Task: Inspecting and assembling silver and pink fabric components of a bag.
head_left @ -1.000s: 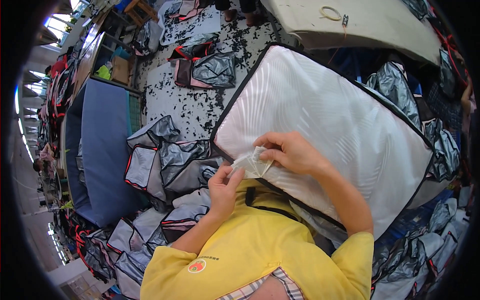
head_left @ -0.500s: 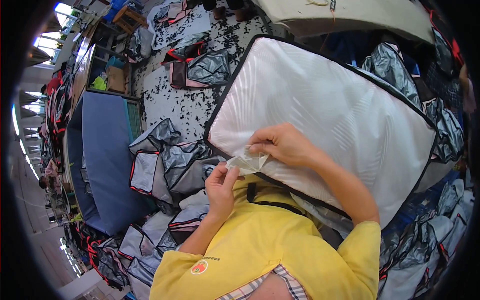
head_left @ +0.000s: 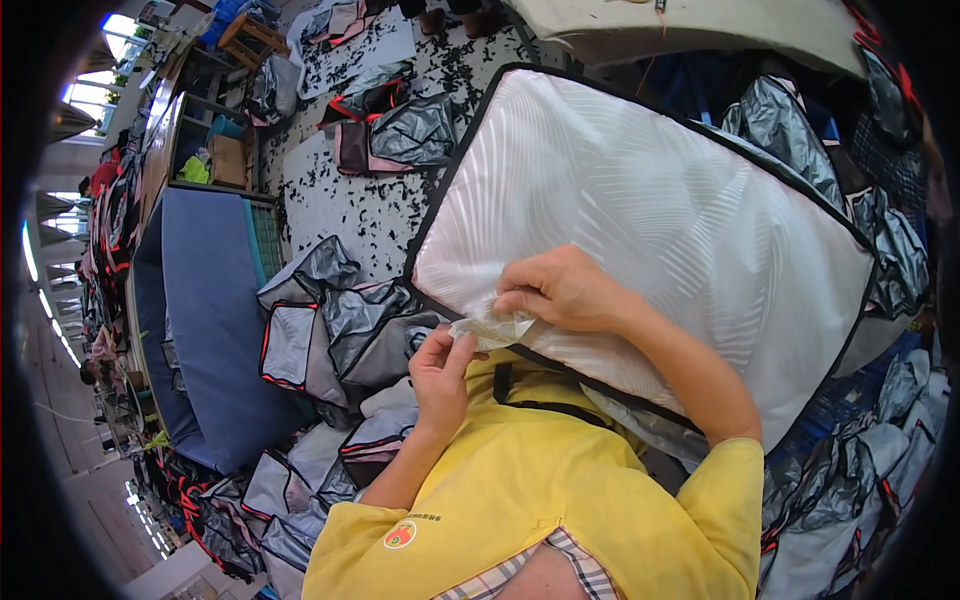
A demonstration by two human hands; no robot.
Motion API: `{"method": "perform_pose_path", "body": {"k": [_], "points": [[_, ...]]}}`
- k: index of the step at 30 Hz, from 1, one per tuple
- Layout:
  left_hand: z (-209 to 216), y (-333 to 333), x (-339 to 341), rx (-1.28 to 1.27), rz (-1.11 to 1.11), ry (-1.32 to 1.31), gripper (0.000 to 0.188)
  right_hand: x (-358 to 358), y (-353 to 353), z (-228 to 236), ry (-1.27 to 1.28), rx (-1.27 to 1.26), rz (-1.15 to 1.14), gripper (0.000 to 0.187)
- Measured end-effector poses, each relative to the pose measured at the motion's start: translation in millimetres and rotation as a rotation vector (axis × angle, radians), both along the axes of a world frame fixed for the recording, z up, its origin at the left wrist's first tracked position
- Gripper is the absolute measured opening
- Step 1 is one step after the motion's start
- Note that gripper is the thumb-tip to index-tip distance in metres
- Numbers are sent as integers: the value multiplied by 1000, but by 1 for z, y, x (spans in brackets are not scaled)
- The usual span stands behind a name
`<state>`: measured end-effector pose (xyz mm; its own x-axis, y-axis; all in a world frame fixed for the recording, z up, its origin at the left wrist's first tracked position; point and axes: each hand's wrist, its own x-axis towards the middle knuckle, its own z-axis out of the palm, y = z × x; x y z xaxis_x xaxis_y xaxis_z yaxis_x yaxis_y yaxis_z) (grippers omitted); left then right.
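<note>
A small piece of clear plastic film (head_left: 490, 330), crumpled and see-through, is stretched between my two hands. My left hand (head_left: 441, 378) pinches its left end between thumb and fingers. From above, my right hand (head_left: 565, 290) grips its other end, the fingertips closed together. Under the hands lies a large pale, silvery fabric panel (head_left: 640, 220) with a wavy line pattern and black piping round its edge. The film is over the panel's near left corner. I cannot tell whether the film is fixed to anything.
Silver and grey bags with red and black trim (head_left: 345, 330) lie heaped at my left; more silver material (head_left: 790, 140) is piled at the right. A blue-grey board (head_left: 215, 320) stands at the left. Dark scraps litter the pale floor (head_left: 340, 220). A cream surface (head_left: 690, 30) is at the far side.
The film between my hands has folded a little and looks flatter. My right hand has shifted very slightly; my left hand stays almost in place.
</note>
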<state>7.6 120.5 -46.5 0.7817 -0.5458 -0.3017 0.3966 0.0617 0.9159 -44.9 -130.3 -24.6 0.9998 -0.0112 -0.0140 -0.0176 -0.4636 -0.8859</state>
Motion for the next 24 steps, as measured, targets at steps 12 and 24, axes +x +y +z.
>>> {"method": "perform_pose_path", "body": {"k": [12, 24], "points": [[-7, 1, 1, 22, 0, 4, 5, 0, -1, -3, -7, 67, 12, 20], [-6, 14, 42, 282, -71, -429, 13, 1, 13, -8, -5, 72, -106, 25]]}}
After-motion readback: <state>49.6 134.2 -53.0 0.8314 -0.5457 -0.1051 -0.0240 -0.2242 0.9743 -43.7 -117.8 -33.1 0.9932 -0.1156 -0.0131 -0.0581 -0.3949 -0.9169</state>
